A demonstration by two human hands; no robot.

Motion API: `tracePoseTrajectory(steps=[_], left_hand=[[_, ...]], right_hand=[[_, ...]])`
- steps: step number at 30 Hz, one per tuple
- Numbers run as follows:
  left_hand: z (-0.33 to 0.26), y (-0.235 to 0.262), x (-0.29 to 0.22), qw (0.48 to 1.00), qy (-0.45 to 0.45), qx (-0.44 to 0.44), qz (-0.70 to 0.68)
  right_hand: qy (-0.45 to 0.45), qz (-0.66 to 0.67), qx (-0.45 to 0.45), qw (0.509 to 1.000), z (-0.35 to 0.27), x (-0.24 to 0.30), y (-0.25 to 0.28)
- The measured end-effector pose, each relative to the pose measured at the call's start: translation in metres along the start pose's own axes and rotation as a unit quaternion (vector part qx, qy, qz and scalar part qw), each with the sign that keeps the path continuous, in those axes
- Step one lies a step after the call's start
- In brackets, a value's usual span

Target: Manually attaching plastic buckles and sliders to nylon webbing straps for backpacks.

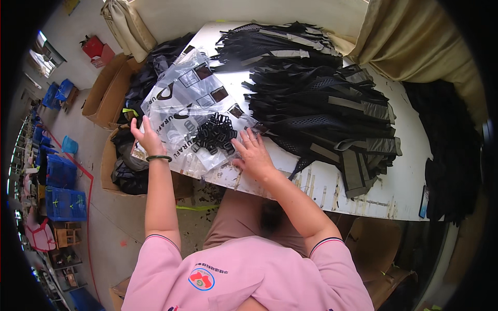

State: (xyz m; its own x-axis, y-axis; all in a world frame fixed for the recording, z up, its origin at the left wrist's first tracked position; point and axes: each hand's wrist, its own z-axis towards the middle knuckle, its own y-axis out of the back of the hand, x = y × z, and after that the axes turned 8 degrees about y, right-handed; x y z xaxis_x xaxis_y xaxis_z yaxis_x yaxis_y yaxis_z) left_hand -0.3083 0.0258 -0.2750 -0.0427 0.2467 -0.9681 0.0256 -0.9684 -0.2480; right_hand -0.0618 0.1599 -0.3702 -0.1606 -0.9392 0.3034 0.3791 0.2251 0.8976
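A heap of small black plastic buckles (213, 132) lies on clear plastic bags (179, 93) with dark printing, at the near left of the white table. My right hand (254, 154) rests just right of the buckles, its fingers spread and pointing toward them. At the left edge of the bags is my left hand (147, 139), fingers apart and raised, with a dark bracelet on the wrist. Whether its palm touches the plastic I cannot tell. Neither hand visibly grips anything.
Black and grey fabric straps (321, 103) with mesh parts cover the middle and far side of the white table (363, 203). Cardboard boxes (106, 98) with dark fabric stand at the left. More black fabric (448, 155) hangs at the right. Blue crates (65, 202) stand farther left.
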Motion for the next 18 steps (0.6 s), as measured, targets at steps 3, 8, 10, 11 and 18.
tracePoseTrajectory(steps=[3,8,10,11,18], left_hand=[[-0.055,0.000,-0.005,0.929,-0.329,0.048,0.162],[-0.217,-0.014,0.017,0.679,-0.300,0.627,0.236],[-0.259,-0.026,0.045,0.566,-0.345,0.692,0.286],[-0.263,-0.029,0.060,0.562,-0.346,0.697,0.280],[-0.208,-0.067,0.104,0.546,-0.375,0.607,0.439]], right_hand=[[0.054,0.095,-0.125,0.986,-0.028,-0.007,0.061],[-0.132,-0.176,-0.220,0.950,-0.091,-0.078,0.178],[-0.220,-0.198,-0.133,0.946,-0.138,-0.131,0.187],[-0.250,-0.165,-0.087,0.950,-0.160,-0.148,0.181],[-0.258,-0.163,-0.083,0.949,-0.178,-0.131,0.142]])
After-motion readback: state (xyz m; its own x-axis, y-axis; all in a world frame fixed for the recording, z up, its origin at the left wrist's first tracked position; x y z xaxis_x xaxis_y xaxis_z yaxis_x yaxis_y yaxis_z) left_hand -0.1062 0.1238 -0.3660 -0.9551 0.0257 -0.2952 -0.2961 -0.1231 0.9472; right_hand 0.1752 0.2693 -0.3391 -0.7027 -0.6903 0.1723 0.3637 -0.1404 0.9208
